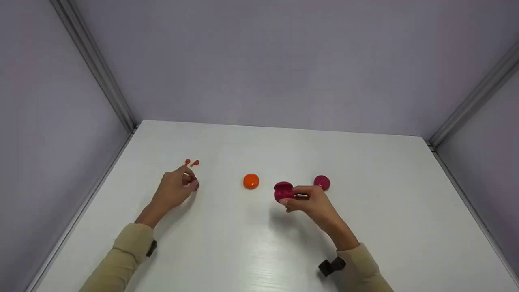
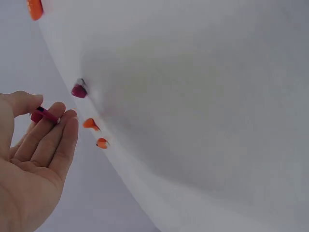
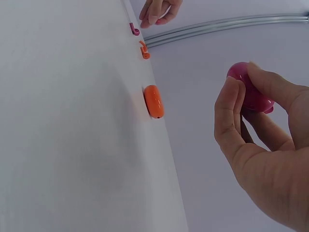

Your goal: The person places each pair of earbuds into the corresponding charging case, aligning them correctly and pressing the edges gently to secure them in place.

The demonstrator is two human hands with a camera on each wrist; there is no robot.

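Head view | right hand (image 1: 310, 201) grips open magenta case (image 1: 283, 191) right of orange case (image 1: 251, 181) | left hand (image 1: 175, 188) pinches magenta earbud (image 2: 43, 115) well left of it

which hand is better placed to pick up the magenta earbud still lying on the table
Left. The left hand is right beside the loose magenta earbud, though it already pinches another one. The right hand is across the table, gripping the open magenta case.

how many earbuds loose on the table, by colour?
3: two orange earbuds lie side by side beyond the left hand, and one magenta earbud lies by its fingers. A fourth magenta one is pinched in that hand.
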